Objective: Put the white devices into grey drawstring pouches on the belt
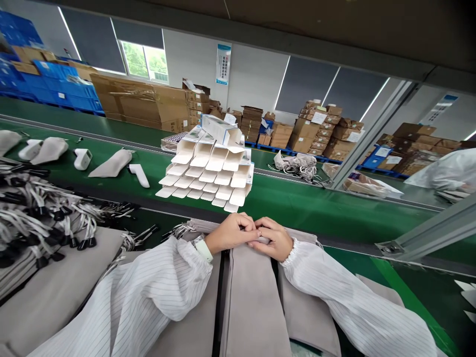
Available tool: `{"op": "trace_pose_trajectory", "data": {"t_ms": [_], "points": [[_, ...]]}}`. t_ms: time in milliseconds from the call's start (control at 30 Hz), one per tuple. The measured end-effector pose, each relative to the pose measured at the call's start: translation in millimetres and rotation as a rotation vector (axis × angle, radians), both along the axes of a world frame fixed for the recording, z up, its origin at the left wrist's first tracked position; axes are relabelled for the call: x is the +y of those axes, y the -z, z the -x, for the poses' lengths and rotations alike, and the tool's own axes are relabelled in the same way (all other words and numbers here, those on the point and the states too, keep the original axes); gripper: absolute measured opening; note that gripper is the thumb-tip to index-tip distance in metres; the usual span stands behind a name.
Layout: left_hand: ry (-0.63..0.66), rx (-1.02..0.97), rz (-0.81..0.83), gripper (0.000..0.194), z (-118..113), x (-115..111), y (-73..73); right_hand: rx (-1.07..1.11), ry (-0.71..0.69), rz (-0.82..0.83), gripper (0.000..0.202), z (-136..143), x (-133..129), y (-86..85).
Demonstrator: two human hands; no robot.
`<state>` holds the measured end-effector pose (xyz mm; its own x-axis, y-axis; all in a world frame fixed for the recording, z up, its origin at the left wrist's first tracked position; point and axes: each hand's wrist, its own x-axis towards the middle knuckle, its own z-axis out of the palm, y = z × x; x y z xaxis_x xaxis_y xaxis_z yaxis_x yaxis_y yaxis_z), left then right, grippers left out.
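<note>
Fingers (245, 237) of left hand (231, 233) and right hand (275, 240) meet, half-curled, over a grey pouch (255, 302), any grip unclear.

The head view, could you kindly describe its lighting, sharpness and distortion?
In the head view, the pale-framed glass window glows with daylight, while the dark overhead panel lies in shadow; in that view, the bare left hand and bare right hand look fairly sharp; the white striped fabric sleeves seem stretched, perhaps by a wide lens.

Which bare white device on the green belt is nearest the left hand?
The rightmost white device, between a grey pouch and the stacked white boxes; the other two devices lie farther from the left hand.
</note>
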<state>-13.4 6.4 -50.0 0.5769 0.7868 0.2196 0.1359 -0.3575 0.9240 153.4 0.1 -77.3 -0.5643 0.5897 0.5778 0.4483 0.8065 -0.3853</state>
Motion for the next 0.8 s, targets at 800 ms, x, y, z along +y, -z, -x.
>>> {"op": "trace_pose_trajectory", "data": {"t_ms": [800], "points": [[-0.004, 0.034, -0.007, 0.021, 1.2, -0.8, -0.8, -0.080, 0.032, -0.072, 0.019, -1.5, 0.8, 5.4]]}}
